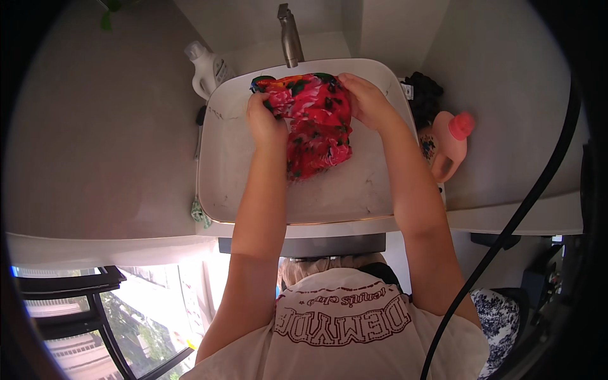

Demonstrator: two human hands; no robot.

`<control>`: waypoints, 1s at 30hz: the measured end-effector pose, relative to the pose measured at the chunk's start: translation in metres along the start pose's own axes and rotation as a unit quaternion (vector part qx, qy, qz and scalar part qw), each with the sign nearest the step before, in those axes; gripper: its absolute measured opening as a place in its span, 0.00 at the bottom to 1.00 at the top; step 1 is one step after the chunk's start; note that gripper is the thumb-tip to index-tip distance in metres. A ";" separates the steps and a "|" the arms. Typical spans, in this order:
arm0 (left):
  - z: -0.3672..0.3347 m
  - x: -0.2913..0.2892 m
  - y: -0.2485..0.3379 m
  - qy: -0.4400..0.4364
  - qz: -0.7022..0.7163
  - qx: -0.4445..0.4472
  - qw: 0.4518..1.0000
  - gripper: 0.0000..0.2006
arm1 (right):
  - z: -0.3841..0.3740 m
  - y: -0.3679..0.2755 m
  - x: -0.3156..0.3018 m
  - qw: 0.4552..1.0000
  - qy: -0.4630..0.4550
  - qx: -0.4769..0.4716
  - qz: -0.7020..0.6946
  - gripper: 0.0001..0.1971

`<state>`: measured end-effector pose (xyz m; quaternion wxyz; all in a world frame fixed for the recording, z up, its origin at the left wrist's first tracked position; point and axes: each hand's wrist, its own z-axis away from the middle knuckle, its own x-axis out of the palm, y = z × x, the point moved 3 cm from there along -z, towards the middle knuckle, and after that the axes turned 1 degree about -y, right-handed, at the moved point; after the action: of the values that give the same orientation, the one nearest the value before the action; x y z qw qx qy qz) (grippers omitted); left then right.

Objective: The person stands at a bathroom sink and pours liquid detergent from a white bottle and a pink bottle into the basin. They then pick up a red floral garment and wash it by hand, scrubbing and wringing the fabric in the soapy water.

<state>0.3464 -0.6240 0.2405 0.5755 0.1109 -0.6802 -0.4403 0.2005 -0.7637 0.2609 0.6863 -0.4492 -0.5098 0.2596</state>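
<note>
A red floral cloth [316, 120] with pink petals and dark green patches is stretched between my hands over the white sink [240, 180]. My left hand [265, 120] grips its left upper edge, with the thumb lying on top. On the other side my right hand [367, 101] pinches the upper right corner. From there the cloth hangs down in folds into the basin. The metal faucet [291, 41] stands just beyond its far edge. Whether the cloth is a garment, I cannot tell.
A white bottle with a handle [206, 69] stands at the sink's far left. To the right are a pink bottle with a red cap [453, 142] and a dark bunched item [425, 95]. A black cable [519, 225] runs down the right side.
</note>
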 end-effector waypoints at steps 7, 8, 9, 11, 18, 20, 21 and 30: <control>0.066 0.062 -0.025 -0.157 -0.428 0.063 0.888 0.26 | -0.007 0.011 -0.001 0.998 -0.025 -0.037 -0.052 0.12; 0.046 0.043 -0.032 -0.182 -0.355 -0.047 0.916 0.26 | -0.007 0.010 0.004 0.997 -0.053 -0.034 -0.049 0.13; 0.034 0.030 -0.039 -0.204 -0.274 -0.159 0.927 0.26 | -0.006 0.010 0.006 0.995 -0.078 -0.029 -0.047 0.14; 0.025 0.027 -0.033 -0.173 -0.303 -0.121 0.929 0.24 | -0.005 0.011 0.006 0.995 -0.089 -0.023 0.034 0.15; 0.022 0.026 -0.020 -0.099 -0.225 0.021 0.969 0.15 | -0.011 0.017 -0.018 0.959 -0.034 0.063 0.274 0.12; 0.025 0.028 -0.019 -0.080 -0.386 0.093 0.914 0.13 | -0.011 0.010 -0.022 0.987 0.041 0.011 0.155 0.11; 0.035 0.037 -0.015 -0.083 -0.368 0.091 0.921 0.14 | -0.012 0.011 -0.021 0.992 0.035 -0.015 0.117 0.11; -0.013 -0.021 -0.055 -0.204 -0.059 -0.189 0.959 0.19 | 0.025 0.018 0.093 0.656 0.067 -0.436 0.612 0.19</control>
<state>0.3443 -0.6491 0.1855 0.4075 -0.0521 -0.6801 -0.6072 0.2107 -0.6708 0.2908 0.1293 -0.9236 -0.1267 0.3379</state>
